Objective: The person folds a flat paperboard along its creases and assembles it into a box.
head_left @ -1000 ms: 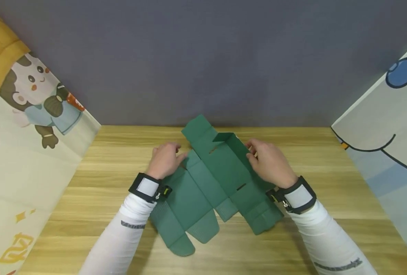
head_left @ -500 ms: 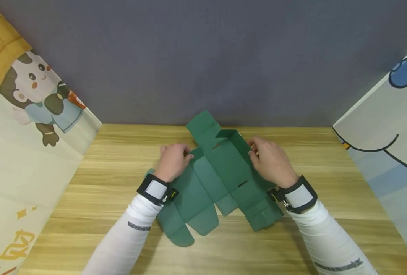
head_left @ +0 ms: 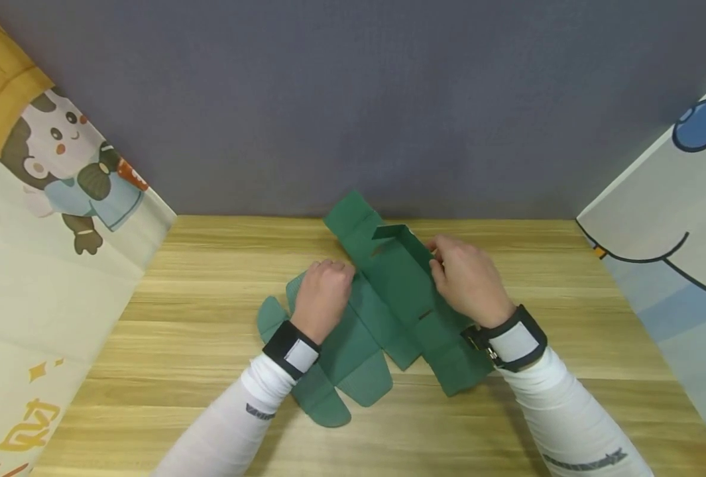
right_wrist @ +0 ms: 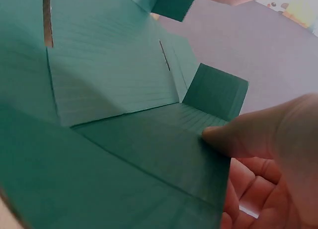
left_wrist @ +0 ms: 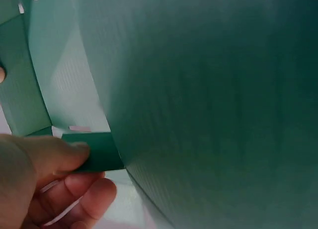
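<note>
A green cardboard box [head_left: 400, 281], partly unfolded, lies slantwise on the table with its creased panels and rounded flaps spread out. My left hand [head_left: 324, 298] pinches a small end flap [left_wrist: 102, 152] between thumb and fingers, as the left wrist view shows. That flap stands folded up from a wide panel. On the other side, my right hand [head_left: 469, 278] holds the raised side wall [right_wrist: 164, 149], thumb on the inner face and fingers behind. A corner flap [right_wrist: 216, 92] juts from that wall's far end. The left hand and wrist hide part of the box.
The wood-grain table [head_left: 209, 265] ends at a dark grey upright panel [head_left: 353, 106] behind the box. Printed cartoon panels [head_left: 60, 218] stand along the left and right sides. The box's far flap reaches the table's back edge.
My left hand has moved right and taken a pinch on the small flap. The left-hand panels have shifted right and tilted. My right hand stays nearly in place on the side wall.
</note>
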A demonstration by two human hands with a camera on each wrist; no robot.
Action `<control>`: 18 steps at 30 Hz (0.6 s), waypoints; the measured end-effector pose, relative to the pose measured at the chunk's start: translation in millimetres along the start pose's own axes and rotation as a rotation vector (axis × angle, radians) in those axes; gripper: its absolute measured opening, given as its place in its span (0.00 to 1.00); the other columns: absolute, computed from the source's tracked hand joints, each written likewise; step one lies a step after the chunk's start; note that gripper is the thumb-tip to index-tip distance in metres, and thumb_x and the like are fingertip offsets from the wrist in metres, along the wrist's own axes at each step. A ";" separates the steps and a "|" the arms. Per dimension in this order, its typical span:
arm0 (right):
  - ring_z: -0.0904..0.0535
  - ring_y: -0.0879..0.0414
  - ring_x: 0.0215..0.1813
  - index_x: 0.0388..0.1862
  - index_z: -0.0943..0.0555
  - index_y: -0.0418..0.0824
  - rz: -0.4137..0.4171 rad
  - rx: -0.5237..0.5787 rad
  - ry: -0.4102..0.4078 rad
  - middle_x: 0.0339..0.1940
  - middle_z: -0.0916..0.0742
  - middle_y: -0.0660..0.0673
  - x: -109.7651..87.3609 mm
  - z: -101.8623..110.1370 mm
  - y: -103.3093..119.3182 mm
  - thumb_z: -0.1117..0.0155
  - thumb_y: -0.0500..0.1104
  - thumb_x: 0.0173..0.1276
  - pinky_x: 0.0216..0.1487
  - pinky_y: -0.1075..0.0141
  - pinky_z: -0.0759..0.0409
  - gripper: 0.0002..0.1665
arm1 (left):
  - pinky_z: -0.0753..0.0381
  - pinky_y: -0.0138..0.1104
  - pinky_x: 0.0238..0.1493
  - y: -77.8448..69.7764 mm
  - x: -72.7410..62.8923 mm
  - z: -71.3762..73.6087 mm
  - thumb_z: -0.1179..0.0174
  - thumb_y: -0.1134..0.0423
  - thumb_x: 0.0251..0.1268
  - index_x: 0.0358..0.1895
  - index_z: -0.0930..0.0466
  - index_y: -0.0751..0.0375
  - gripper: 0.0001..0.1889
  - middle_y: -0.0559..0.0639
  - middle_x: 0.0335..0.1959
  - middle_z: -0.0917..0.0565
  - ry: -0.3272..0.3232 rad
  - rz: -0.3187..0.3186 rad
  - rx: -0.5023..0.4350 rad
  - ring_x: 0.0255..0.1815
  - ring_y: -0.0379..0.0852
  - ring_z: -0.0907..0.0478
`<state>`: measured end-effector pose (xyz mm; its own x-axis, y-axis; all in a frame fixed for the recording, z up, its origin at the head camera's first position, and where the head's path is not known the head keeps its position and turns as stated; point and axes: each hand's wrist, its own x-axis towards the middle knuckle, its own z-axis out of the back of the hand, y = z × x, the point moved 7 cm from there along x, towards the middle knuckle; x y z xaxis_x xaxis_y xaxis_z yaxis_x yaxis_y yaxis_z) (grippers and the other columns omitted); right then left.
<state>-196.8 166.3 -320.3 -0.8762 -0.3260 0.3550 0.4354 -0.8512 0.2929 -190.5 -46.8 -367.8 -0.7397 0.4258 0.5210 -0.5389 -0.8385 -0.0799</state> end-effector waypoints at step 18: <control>0.18 0.39 0.36 0.47 0.16 0.33 0.429 -0.435 -0.296 0.38 0.13 0.37 -4.5 -7.8 53.2 0.42 0.31 0.78 0.36 0.50 0.24 0.08 | 0.17 0.43 0.27 25.6 -3.7 -7.5 0.25 0.62 0.66 0.34 0.09 0.56 0.04 0.47 0.30 0.11 0.011 0.336 -0.181 0.28 0.47 0.15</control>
<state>-171.3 119.2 -313.3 -0.5244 -0.5979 0.6062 0.5546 -0.7801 -0.2897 -204.6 -67.3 -378.1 -0.8911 0.1421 0.4310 -0.3275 -0.8587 -0.3942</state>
